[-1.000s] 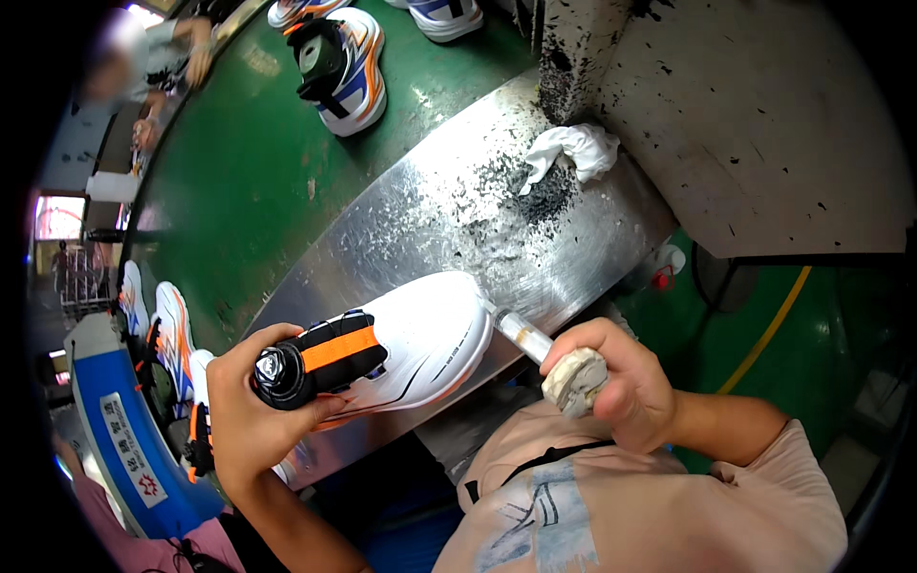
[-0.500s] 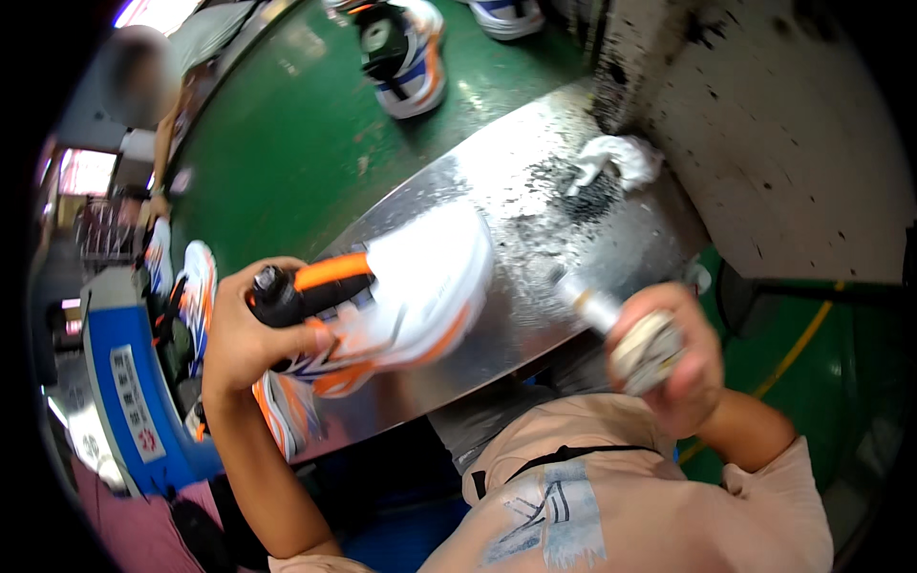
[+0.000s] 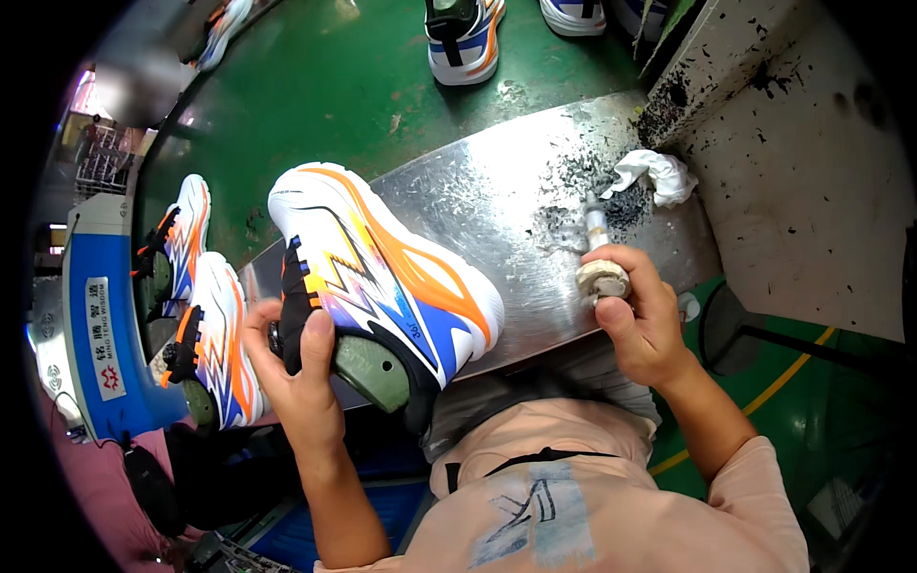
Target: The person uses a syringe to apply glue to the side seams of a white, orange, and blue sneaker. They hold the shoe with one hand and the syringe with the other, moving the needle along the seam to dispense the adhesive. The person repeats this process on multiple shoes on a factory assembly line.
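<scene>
My left hand (image 3: pixel 301 372) is closed around the laced upper of a white, orange and blue sneaker (image 3: pixel 401 277), with the thumb at the tongue. The sneaker is tilted on its side, its toe toward the far left and its heel toward me. A dark green piece (image 3: pixel 368 371) sits in its collar opening. In my right hand (image 3: pixel 650 325) is a small tool with a pale tube-like tip and a round beige body (image 3: pixel 604 278). That tip points away from me over the metal plate (image 3: pixel 458 210), apart from the sneaker; its exact kind I cannot make out.
Black scraps and a crumpled white cloth (image 3: pixel 659 177) lie on the plate's right part. A spattered pale panel (image 3: pixel 802 181) rises at right. More sneakers (image 3: pixel 220 344) stand at left, and another sneaker (image 3: pixel 464 43) on the green surface (image 3: pixel 287 105). A blue machine housing (image 3: pixel 148 353) is at left.
The sneaker in my left hand has turned from toe pointing right to toe pointing far left, showing its side. My right hand has moved slightly left, and the tool stands more upright.
</scene>
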Demonstrator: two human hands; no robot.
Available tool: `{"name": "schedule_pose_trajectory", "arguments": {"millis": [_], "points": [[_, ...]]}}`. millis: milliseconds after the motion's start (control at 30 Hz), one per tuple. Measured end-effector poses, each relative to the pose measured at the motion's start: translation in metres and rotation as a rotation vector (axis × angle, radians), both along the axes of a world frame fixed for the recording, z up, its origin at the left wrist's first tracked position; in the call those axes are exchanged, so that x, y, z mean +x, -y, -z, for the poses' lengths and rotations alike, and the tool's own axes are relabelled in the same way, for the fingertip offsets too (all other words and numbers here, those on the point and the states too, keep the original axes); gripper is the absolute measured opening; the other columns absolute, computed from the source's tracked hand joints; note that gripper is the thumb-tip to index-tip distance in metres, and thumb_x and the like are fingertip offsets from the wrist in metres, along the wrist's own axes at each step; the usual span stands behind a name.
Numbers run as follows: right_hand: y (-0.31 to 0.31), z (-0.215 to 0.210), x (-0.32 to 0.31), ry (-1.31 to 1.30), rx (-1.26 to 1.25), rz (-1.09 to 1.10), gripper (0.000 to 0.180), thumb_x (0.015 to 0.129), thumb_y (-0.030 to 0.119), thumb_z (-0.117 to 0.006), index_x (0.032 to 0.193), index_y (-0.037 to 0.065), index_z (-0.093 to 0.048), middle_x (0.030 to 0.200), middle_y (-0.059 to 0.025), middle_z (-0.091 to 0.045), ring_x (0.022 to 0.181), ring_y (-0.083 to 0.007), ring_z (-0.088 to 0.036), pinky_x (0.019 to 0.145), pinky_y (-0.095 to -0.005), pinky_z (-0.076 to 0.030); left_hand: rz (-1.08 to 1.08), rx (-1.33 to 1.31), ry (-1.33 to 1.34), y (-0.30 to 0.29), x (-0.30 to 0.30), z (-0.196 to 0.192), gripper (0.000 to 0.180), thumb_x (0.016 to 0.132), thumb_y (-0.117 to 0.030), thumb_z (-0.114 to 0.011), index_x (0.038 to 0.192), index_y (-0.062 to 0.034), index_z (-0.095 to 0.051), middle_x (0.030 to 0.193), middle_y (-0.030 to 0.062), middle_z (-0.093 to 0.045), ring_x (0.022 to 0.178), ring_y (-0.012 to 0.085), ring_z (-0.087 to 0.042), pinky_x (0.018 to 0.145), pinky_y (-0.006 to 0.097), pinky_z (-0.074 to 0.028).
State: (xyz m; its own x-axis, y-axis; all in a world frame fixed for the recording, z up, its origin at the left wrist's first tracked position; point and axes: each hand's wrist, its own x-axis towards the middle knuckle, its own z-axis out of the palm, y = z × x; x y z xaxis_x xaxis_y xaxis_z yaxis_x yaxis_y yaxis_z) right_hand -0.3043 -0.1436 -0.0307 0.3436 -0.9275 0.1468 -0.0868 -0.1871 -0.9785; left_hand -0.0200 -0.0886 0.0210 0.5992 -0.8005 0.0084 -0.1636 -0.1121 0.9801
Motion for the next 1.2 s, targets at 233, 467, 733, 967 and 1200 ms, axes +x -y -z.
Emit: {"name": "schedule_pose_trajectory", "arguments": {"millis": [233,467,733,967,1200], "points": [[-0.014,-0.008,-0.002,0.524,0.356,-0.143,0.051,0.093,0.046,-0.051,0.114,-0.001,-0.046,0.079,-0.0041,-0.054,0.058,-0.0071,-0.044,0.052,-0.0211,-0.037,0.091,0.016,0.269,0.013,-0.004,-0.009,0.049,0.083,-0.02,-0.07,0.122,-0.0019,-0.048,0.096,0.0068,-0.053,0.086,0.0113,-0.053,0.076,0.023,-0.042],[-0.018,-0.03,0.017,0.861,0.684,-0.289,0.062,0.094,0.055,-0.042,0.111,-0.003,-0.044,0.067,-0.001,-0.043,0.05,-0.0054,-0.034,0.046,-0.0201,-0.025,0.082,0.011,0.289,0.014,-0.006,-0.008,0.048,0.084,-0.021,-0.069,0.123,-0.0015,-0.048,0.097,0.0075,-0.055,0.087,0.0113,-0.053,0.077,0.023,-0.042],[-0.012,-0.02,0.031,0.876,0.726,-0.322,0.06,0.094,0.053,-0.044,0.112,-0.004,-0.047,0.071,-0.0014,-0.045,0.054,-0.006,-0.034,0.049,-0.0202,-0.027,0.102,0.046,0.367,0.012,-0.001,-0.007,0.047,0.088,-0.025,-0.064,0.126,-0.0016,-0.047,0.1,0.0088,-0.059,0.09,0.0121,-0.056,0.083,0.024,-0.044],[-0.021,-0.033,0.024,0.423,0.525,-0.33,0.073,0.086,0.066,-0.046,0.114,-0.001,-0.052,0.093,-0.0046,-0.057,0.082,-0.008,-0.051,0.072,-0.0223,-0.042,0.064,0.008,0.281,0.014,-0.005,-0.009,0.049,0.081,-0.018,-0.072,0.121,-0.0016,-0.049,0.096,0.0072,-0.053,0.086,0.0112,-0.054,0.074,0.022,-0.044],[-0.024,-0.035,0.016,0.382,0.477,-0.345,0.071,0.087,0.063,-0.048,0.115,-0.002,-0.052,0.096,-0.0055,-0.059,0.085,-0.0092,-0.054,0.076,-0.0233,-0.043,0.043,0.017,0.26,0.014,-0.01,-0.013,0.047,0.081,-0.016,-0.071,0.12,-0.0014,-0.05,0.096,0.0074,-0.053,0.085,0.0108,-0.054,0.073,0.022,-0.044]]}}
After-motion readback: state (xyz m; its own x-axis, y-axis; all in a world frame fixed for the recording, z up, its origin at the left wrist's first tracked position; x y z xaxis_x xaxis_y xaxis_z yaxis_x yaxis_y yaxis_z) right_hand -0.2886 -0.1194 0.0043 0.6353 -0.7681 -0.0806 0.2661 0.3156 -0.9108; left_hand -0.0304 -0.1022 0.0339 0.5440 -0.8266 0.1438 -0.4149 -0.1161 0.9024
